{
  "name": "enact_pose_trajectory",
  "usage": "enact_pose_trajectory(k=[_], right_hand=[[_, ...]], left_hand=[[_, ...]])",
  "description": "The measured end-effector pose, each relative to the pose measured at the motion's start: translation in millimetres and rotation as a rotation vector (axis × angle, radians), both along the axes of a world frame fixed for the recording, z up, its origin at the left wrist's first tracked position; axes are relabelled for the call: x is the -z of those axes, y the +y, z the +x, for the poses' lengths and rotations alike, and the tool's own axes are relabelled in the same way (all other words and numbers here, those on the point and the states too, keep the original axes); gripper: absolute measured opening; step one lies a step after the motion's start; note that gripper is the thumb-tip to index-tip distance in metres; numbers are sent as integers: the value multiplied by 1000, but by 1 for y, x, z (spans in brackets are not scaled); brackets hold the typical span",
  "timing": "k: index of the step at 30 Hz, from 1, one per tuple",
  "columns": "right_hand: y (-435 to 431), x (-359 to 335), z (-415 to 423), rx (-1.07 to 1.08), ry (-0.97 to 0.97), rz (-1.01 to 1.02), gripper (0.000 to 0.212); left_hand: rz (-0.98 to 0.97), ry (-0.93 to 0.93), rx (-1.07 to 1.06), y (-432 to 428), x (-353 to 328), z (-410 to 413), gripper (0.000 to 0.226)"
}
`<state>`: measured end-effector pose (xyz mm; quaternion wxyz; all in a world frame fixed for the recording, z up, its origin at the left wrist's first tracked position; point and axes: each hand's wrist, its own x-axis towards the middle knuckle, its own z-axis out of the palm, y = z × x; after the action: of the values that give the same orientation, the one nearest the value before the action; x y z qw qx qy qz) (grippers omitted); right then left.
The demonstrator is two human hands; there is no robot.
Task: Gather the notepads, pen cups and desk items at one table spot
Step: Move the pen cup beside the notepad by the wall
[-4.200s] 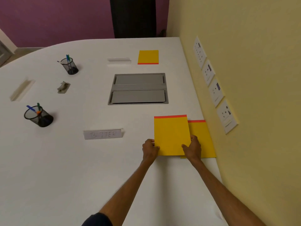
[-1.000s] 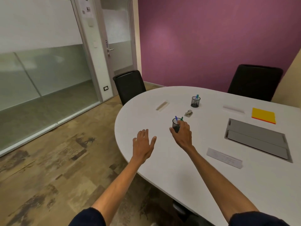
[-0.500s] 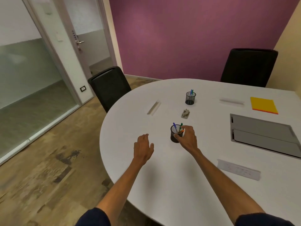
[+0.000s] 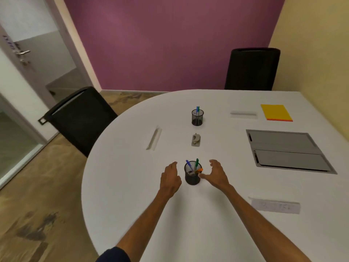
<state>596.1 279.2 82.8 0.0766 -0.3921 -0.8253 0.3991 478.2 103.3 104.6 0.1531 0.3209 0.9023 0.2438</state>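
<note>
A black mesh pen cup [image 4: 192,179] with blue, green and orange pens stands on the white table [image 4: 128,186] between my two hands. My left hand [image 4: 170,178] sits just to its left with loosely curled fingers, a small gap away. On the cup's right, my right hand [image 4: 216,174] is spread wide, and its thumb tip reaches the rim. A second pen cup [image 4: 197,118] stands farther back, with a small grey desk item [image 4: 195,140] between the two cups. One yellow notepad [image 4: 276,112] lies at the far right.
Clear name plates lie at the left [image 4: 154,138], at the back [image 4: 243,114] and at the near right [image 4: 275,205]. A grey cable hatch [image 4: 287,151] is set into the table on the right. Black chairs stand at the left [image 4: 81,118] and at the back [image 4: 253,69].
My right hand, which gripped the near cup half a second ago, has spread wide beside it. My left hand has moved up to the cup's left side. The view has swung right.
</note>
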Motion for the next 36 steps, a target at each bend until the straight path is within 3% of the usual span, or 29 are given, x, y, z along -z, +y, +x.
enact_pose_trajectory(k=[7,13,18,26,31,36], right_hand=[[23,31,-42,24,-124,-106,116],[26,59,-71,50,-173,-246,129],[24,78,-83,7,-162,-346,115],[14,82,-80,79,-63,-419,74],[12,67,-56,93,22,-454,83],[4,59,-41,40,0,-330,89]], left_hand=[[50,-194,88,41,33,-62,73],[-46,-380,115,65,63,-99,99],[-117,-499,189,77,88,-110,113],[23,-557,329,83,109,-97,92],[129,-605,355,77,109,-89,75],[183,-604,360,77,102,-82,63]])
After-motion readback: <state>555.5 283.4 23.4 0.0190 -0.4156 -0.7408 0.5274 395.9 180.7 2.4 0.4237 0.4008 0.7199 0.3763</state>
